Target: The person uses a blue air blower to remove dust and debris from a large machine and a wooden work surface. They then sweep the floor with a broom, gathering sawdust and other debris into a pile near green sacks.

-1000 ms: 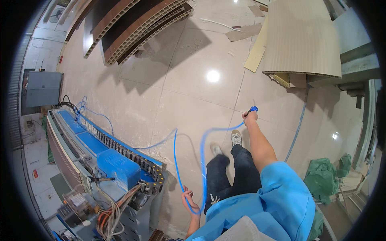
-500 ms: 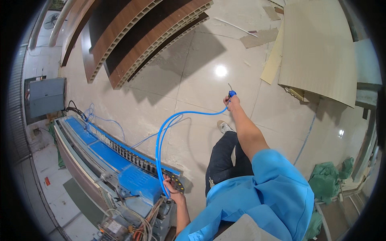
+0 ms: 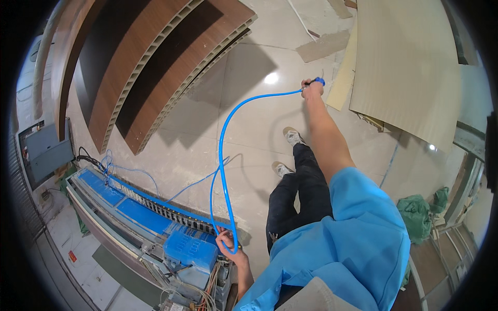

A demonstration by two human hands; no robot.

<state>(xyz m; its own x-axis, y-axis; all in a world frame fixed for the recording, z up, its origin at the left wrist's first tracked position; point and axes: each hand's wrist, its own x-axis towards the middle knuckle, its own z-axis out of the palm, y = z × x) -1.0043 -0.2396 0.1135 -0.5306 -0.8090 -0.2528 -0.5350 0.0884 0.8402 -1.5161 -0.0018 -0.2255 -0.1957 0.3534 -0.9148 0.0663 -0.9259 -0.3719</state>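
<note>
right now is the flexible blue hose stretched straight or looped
Looped: the flexible blue hose curves from the right hand to the left hand, then doubles back.

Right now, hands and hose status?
Right hand gripping blue air gun. Left hand touching blue hose, arcing between hands. Machine close beside left hand.

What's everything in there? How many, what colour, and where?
Hose: one, blue, looping across the centre
Nozzle tool: one, blue, upper centre
Machine: one, blue, lower left
Hollow panels: several, brown, upper left
Large panel: one, cream, upper right
Box: one, grey, far left
Sheeting: several pieces, green, right side
Floor: one, pale, centre
Shirt: one, blue, lower right
Trousers: one pair, dark, lower centre
Shoes: two, pale, centre
Right hand: one, bare, gripping nozzle tool
Left hand: one, bare, holding hose
</note>
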